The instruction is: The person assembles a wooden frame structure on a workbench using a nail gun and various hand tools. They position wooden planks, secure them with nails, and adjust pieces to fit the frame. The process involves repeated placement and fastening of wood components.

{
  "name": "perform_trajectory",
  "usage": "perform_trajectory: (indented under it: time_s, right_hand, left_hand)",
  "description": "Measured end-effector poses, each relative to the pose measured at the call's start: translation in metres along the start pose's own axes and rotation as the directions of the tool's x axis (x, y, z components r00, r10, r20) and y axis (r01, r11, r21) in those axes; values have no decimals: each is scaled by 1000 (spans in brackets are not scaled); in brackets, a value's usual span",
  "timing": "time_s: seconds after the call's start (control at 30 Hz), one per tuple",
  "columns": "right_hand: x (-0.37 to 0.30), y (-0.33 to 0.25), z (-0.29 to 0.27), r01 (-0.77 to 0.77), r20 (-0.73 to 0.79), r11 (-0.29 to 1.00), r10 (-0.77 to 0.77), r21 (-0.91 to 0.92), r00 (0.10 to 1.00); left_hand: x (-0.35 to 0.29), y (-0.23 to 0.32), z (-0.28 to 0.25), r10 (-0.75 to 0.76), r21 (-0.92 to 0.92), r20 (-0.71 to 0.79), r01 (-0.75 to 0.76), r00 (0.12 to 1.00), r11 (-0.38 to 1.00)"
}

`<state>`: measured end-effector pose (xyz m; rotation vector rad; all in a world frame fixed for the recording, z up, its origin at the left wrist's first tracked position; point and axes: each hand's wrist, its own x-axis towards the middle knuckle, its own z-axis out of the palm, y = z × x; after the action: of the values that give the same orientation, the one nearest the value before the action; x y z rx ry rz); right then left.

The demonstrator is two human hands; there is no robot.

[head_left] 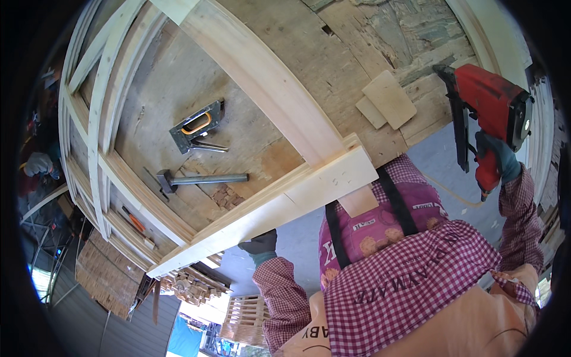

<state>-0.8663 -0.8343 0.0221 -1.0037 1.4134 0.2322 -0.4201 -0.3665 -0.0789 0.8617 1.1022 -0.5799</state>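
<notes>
My right hand (504,159), in a grey-green glove, is wrapped round the handle of a red and black nail gun (491,98). The nail gun is raised at the right, apart from the wood. A large pale wooden frame (256,65) lies on the worktable. Its near side is a long board (285,202) running toward my body. My left hand (262,244), gloved dark grey, grips the lower edge of that board, with some fingertips hidden. Another short wood piece (358,201) sticks out below the board's right end, against my apron.
Inside the frame lie a staple gun (197,126), a hammer (202,180) and an orange-handled tool (135,223). Two thin wood offcuts (389,100) rest on the worn plywood tabletop (369,35). Another person's gloved hand (39,163) shows at far left. Stacked wood (193,287) stands beyond the frame.
</notes>
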Motion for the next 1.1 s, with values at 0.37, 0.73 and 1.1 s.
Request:
perform_trajectory:
  time_s: [0.37, 0.73, 1.1]
  right_hand:
    - [-5, -15, 2, 9, -27, 998, -7, 63, 1000]
    - [0, 2, -3, 0, -47, 945, 17, 328, 999]
    - [62, 55, -21, 137, -20, 973, -136, 187, 991]
  left_hand:
    - [-18, -11, 35, 35, 220, 65, -48, 997, 974]
    - [-99, -113, 104, 491, 416, 867, -667, 86, -618]
    - [-105, -364, 259, -497, -176, 606, -504, 621, -845]
